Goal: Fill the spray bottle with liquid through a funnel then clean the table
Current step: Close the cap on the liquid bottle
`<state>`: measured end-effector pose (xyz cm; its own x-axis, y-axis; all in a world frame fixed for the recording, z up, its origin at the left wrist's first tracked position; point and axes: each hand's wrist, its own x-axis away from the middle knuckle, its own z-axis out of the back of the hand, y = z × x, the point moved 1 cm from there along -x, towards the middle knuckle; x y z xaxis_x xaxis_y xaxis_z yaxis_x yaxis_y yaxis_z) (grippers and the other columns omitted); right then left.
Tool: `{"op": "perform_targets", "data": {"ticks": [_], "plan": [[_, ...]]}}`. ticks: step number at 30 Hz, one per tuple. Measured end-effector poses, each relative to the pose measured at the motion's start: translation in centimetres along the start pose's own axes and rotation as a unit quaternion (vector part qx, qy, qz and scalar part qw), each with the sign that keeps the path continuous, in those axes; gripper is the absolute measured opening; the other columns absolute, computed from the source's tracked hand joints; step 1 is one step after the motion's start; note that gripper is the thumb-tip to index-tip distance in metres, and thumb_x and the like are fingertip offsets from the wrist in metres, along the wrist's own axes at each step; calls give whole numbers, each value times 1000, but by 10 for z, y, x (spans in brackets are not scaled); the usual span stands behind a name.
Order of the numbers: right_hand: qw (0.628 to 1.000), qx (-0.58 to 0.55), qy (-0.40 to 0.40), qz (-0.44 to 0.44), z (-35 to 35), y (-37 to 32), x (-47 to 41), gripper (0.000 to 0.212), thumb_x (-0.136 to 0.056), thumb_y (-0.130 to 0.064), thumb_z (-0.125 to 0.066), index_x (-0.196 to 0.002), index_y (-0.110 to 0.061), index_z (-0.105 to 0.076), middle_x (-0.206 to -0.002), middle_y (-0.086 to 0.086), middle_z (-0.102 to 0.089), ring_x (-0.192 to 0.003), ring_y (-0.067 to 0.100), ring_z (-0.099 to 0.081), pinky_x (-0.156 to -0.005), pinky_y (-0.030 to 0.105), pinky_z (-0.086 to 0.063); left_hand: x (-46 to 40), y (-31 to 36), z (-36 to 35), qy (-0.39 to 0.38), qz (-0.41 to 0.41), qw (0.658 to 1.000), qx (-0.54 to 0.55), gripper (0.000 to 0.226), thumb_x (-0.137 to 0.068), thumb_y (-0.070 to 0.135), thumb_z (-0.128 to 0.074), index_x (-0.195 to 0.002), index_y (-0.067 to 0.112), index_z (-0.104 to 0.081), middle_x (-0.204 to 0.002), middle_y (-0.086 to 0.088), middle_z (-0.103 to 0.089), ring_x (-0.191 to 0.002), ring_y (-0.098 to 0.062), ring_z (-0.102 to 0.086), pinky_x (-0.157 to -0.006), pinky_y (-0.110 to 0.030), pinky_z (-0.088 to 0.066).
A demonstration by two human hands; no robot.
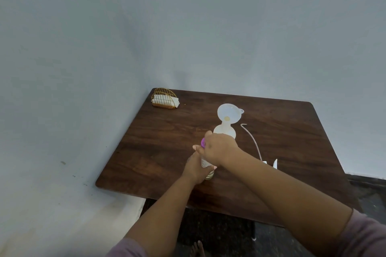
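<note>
Mostly hidden: small bottle in left hand grip; right hand pinching purple cap.

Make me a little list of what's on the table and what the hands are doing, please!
table: dark wooden table, set against a pale wall
spray bottle: pale spray bottle standing open, no sprayer on it
funnel: white funnel sitting in the bottle's neck
sprayer: spray head with tube lying on the table, right of the bottle
napkins: gold wire holder with white napkins, far left corner
left hand: left hand wrapped around a small bottle
right hand: right hand with its grip on that bottle's purple cap
</note>
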<state>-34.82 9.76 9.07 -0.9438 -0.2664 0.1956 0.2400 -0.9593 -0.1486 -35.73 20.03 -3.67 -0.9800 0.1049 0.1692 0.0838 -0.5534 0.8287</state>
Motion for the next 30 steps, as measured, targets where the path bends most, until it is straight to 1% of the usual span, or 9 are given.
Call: {"op": "perform_targets", "data": {"ticks": [4,8,11,15,20,23,25,27,30], "plan": [[990,104,-44,89,-2,13,-2,79,-92,-50,-50,-152,-22,-7,-158,10,-14,-137,36,-29,-107,51,-33,-1,0,1,-10,7,1000,8,80,-70,43,-75,-141,26,-41,-129,8,-60,-121,-12,-55,-100,-36,-50],[973,139,-87,164,11,13,-9,55,-88,-11,-62,-137,-16,-38,-136,10,-44,-116,26,-52,-91,36,-49,-4,5,3,-9,-3,1000,-6,73,-77,32,-78,-140,26,-41,-130,5,-58,-121,-15,-53,-102,-33,-46],[977,133,-104,127,17,6,-8,50,-88,-7,-60,-134,-11,-40,-126,13,-49,-111,28,-57,-93,39,-51,-3,2,2,-1,-8,1000,-3,73,-78,27,-78,-140,24,-40,-129,3,-59,-121,-17,-54,-100,-31,-44],[993,85,-64,43,12,-4,-7,42,-97,-35,-46,-126,-3,-48,-117,13,-60,-108,28,-60,-83,36,-48,-3,-1,1,8,-1,1000,-20,66,-80,20,-76,-138,11,-45,-129,-4,-59,-122,-18,-51,-93,-20,-35],[992,124,-31,20,17,3,-5,69,-89,-72,-32,-74,-8,-56,-76,2,-57,-76,18,-55,-74,29,-43,-2,-2,2,9,-5,1000,-11,48,-79,23,-78,-122,11,-60,-115,0,-66,-110,-13,-59,-87,-19,-40],[996,28,-67,45,19,12,-7,71,-85,-68,-47,-120,-6,-52,-111,8,-55,-101,24,-56,-86,35,-45,-4,-4,3,10,-14,1000,8,62,-76,24,-80,-131,15,-54,-113,7,-63,-114,-14,-58,-91,-20,-41],[991,27,-51,119,17,14,-9,75,-83,-39,-69,-143,-13,-31,-130,7,-45,-112,27,-54,-82,32,-46,-4,-3,4,7,-20,1000,11,70,-75,25,-81,-136,20,-48,-116,10,-61,-114,-12,-57,-92,-21,-41],[983,87,-34,160,14,13,-12,56,-85,-19,-68,-134,-11,-41,-123,8,-49,-105,25,-57,-73,28,-42,-5,-3,3,5,-22,1000,11,69,-74,26,-81,-135,22,-47,-117,10,-62,-114,-13,-58,-93,-23,-43],[985,117,-40,119,11,7,-16,27,-93,-28,-56,-111,-7,-60,-97,7,-55,-87,19,-55,-72,27,-40,-4,-1,2,3,-19,1000,9,69,-76,24,-81,-136,20,-46,-121,7,-60,-111,-8,-53,-91,-20,-40]]}}
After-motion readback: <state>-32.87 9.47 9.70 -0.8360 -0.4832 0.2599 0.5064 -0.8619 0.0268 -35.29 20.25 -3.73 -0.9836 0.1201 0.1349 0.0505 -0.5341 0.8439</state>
